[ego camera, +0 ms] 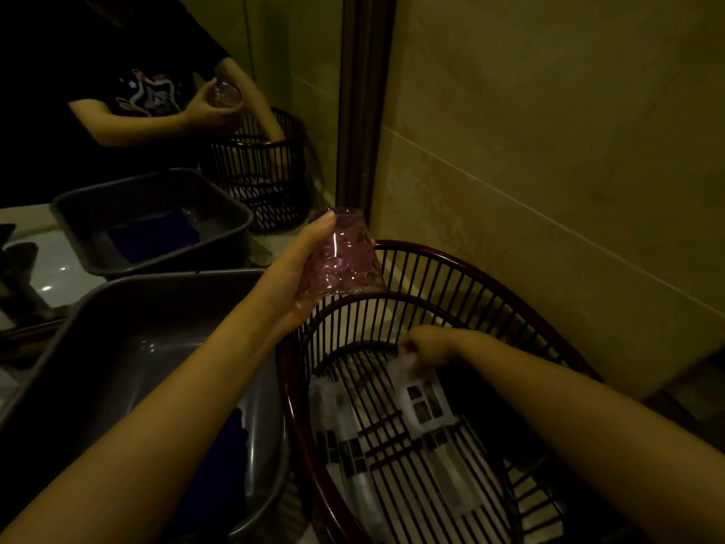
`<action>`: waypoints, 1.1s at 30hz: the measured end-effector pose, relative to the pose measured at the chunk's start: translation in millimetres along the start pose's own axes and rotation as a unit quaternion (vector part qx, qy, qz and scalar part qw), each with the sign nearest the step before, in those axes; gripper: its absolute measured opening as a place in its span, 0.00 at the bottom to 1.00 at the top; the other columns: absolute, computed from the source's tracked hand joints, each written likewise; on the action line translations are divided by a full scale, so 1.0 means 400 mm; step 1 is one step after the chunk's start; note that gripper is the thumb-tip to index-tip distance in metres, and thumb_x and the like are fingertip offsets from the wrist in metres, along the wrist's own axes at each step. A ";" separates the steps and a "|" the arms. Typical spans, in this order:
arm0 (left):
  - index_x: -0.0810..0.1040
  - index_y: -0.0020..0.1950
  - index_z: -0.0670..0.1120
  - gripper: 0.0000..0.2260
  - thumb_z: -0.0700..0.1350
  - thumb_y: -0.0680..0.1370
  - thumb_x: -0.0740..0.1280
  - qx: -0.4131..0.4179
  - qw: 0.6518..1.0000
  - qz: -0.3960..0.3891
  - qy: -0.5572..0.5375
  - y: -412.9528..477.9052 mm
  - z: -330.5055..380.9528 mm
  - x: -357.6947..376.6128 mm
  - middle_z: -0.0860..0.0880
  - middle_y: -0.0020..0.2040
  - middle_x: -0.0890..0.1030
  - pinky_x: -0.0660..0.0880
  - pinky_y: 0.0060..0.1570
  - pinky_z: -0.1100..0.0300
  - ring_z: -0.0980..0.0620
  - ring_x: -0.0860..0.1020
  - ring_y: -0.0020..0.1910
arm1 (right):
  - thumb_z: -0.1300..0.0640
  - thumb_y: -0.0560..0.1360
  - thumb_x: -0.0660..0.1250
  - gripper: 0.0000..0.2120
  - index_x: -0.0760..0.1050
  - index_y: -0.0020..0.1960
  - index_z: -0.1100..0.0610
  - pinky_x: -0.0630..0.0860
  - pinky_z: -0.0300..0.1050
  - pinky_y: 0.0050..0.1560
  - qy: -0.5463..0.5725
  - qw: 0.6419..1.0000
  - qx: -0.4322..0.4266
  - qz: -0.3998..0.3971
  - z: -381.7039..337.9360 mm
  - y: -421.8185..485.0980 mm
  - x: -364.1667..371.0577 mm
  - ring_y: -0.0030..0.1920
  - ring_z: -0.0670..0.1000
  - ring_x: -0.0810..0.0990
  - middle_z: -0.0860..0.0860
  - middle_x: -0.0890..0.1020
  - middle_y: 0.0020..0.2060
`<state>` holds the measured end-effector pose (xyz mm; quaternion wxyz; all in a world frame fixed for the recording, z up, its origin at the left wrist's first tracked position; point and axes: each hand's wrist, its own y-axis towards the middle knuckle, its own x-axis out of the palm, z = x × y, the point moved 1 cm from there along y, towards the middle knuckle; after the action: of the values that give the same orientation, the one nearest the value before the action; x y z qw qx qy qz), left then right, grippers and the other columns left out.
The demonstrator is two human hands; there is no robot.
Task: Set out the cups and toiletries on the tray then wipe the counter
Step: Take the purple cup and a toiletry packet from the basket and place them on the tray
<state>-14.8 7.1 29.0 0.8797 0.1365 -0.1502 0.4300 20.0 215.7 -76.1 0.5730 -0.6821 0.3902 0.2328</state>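
Observation:
My left hand (pixel 292 274) holds a pink dimpled glass cup (pixel 343 257) upside down, above the far rim of a dark red slatted basket (pixel 490 276). My right hand (pixel 425 345) is down inside that basket, pinching the top of a white toiletry packet (pixel 421 398). Several more white packets (pixel 353 437) with dark squares lie on the basket's floor. A grey plastic tray (pixel 129 308) stands left of the basket, with a dark blue cloth (pixel 231 457) inside it.
A mirror (pixel 157 111) at the back left reflects the person, the cup, the tray and the basket. A beige tiled wall (pixel 549 151) closes off the right side. The scene is dim.

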 end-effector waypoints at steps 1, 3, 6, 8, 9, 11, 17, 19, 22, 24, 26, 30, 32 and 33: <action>0.78 0.52 0.47 0.16 0.54 0.70 0.64 -0.001 1.000 -0.001 0.002 -0.001 0.001 0.002 0.45 0.48 0.84 0.78 0.53 0.52 0.47 0.81 0.51 | 0.57 0.74 0.65 0.06 0.71 0.50 0.52 0.73 0.41 0.46 0.025 1.000 -0.009 0.009 -0.004 -0.021 -0.024 0.50 0.51 0.76 0.50 0.76 0.47; 0.77 0.54 0.46 0.17 0.55 0.70 0.64 0.003 1.000 -0.006 0.010 -0.007 0.003 0.006 0.46 0.48 0.84 0.79 0.51 0.54 0.47 0.82 0.50 | 0.56 0.74 0.66 0.05 0.73 0.49 0.53 0.71 0.40 0.45 0.053 0.997 -0.037 0.041 -0.015 -0.068 -0.064 0.49 0.50 0.76 0.47 0.75 0.43; 0.76 0.56 0.46 0.19 0.55 0.71 0.64 0.022 0.999 0.008 0.046 -0.015 0.006 0.007 0.45 0.51 0.83 0.79 0.50 0.54 0.46 0.81 0.52 | 0.58 0.74 0.66 0.04 0.75 0.49 0.57 0.74 0.42 0.48 0.073 0.989 -0.069 0.108 -0.029 -0.146 -0.104 0.48 0.51 0.77 0.49 0.76 0.43; 0.76 0.57 0.46 0.20 0.56 0.70 0.65 0.035 0.996 0.019 0.077 -0.024 0.012 0.008 0.44 0.52 0.82 0.80 0.46 0.55 0.46 0.81 0.52 | 0.59 0.74 0.66 0.03 0.73 0.42 0.53 0.71 0.36 0.42 0.083 0.979 -0.095 0.162 -0.043 -0.204 -0.126 0.42 0.46 0.75 0.47 0.75 0.39; 0.75 0.57 0.46 0.21 0.56 0.70 0.65 0.038 0.995 0.025 0.093 -0.029 0.016 0.010 0.44 0.52 0.81 0.79 0.45 0.56 0.46 0.81 0.52 | 0.59 0.74 0.66 0.06 0.72 0.40 0.51 0.69 0.35 0.39 0.082 0.972 -0.106 0.193 -0.050 -0.234 -0.139 0.40 0.45 0.74 0.46 0.74 0.37; 0.74 0.60 0.44 0.24 0.57 0.69 0.65 0.045 0.992 0.039 0.110 -0.044 0.029 0.015 0.42 0.53 0.81 0.78 0.46 0.56 0.46 0.80 0.52 | 0.58 0.74 0.66 0.05 0.72 0.41 0.52 0.70 0.35 0.39 0.087 0.959 -0.119 0.243 -0.071 -0.292 -0.165 0.40 0.46 0.74 0.45 0.73 0.36; 0.75 0.54 0.50 0.20 0.59 0.66 0.69 0.099 0.980 0.072 0.160 -0.122 0.087 0.035 0.45 0.51 0.81 0.78 0.42 0.59 0.49 0.82 0.49 | 0.60 0.73 0.67 0.04 0.72 0.44 0.54 0.70 0.33 0.37 0.140 0.894 -0.172 0.389 -0.150 -0.422 -0.211 0.38 0.43 0.73 0.44 0.73 0.36; 0.75 0.52 0.52 0.20 0.59 0.64 0.70 0.124 0.972 0.082 0.182 -0.159 0.111 0.035 0.47 0.50 0.81 0.78 0.38 0.62 0.53 0.83 0.45 | 0.60 0.74 0.66 0.04 0.72 0.45 0.53 0.68 0.33 0.36 0.161 0.873 -0.197 0.416 -0.188 -0.456 -0.217 0.38 0.41 0.72 0.44 0.73 0.36; 0.76 0.50 0.55 0.19 0.59 0.63 0.72 0.159 0.958 0.120 0.206 -0.226 0.151 0.013 0.49 0.48 0.82 0.78 0.41 0.60 0.51 0.82 0.47 | 0.59 0.74 0.66 0.05 0.71 0.45 0.51 0.69 0.33 0.37 0.187 0.843 -0.245 0.441 -0.264 -0.510 -0.226 0.40 0.40 0.74 0.43 0.74 0.38; 0.77 0.48 0.57 0.16 0.60 0.64 0.70 0.180 0.949 0.145 0.214 -0.278 0.181 -0.013 0.52 0.46 0.84 0.78 0.40 0.61 0.52 0.82 0.47 | 0.60 0.73 0.67 0.04 0.73 0.46 0.53 0.73 0.34 0.40 0.207 0.817 -0.278 0.461 -0.323 -0.550 -0.229 0.43 0.44 0.76 0.45 0.76 0.40; 0.76 0.48 0.59 0.13 0.59 0.66 0.69 0.197 0.939 0.170 0.225 -0.338 0.214 -0.041 0.52 0.47 0.83 0.77 0.42 0.60 0.52 0.82 0.47 | 0.61 0.73 0.67 0.04 0.74 0.46 0.54 0.75 0.37 0.43 0.227 0.795 -0.310 0.469 -0.388 -0.590 -0.229 0.47 0.47 0.77 0.47 0.77 0.42; 0.74 0.50 0.57 0.14 0.58 0.67 0.68 0.230 0.919 0.219 0.235 -0.470 0.286 -0.098 0.50 0.49 0.80 0.77 0.45 0.55 0.51 0.80 0.49 | 0.60 0.73 0.67 0.05 0.74 0.48 0.55 0.77 0.39 0.45 0.206 0.791 -0.359 0.449 -0.543 -0.651 -0.217 0.47 0.47 0.78 0.46 0.77 0.42; 0.73 0.52 0.53 0.16 0.57 0.68 0.68 0.237 0.914 0.236 0.228 -0.543 0.319 -0.134 0.46 0.51 0.80 0.76 0.49 0.51 0.45 0.79 0.51 | 0.60 0.73 0.68 0.06 0.75 0.49 0.55 0.78 0.38 0.44 0.189 0.789 -0.386 0.438 -0.631 -0.670 -0.202 0.46 0.46 0.78 0.46 0.77 0.42; 0.73 0.54 0.51 0.18 0.57 0.68 0.68 0.239 0.912 0.245 0.226 -0.583 0.336 -0.155 0.45 0.51 0.79 0.76 0.49 0.51 0.44 0.79 0.51 | 0.60 0.73 0.68 0.06 0.75 0.49 0.56 0.77 0.37 0.43 0.182 0.787 -0.401 0.432 -0.678 -0.675 -0.191 0.45 0.45 0.77 0.45 0.77 0.42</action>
<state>115.1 -225.3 102.6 0.6985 0.2006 0.1311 0.6742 155.8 -14.7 208.0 0.0059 -0.6403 0.6128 0.4630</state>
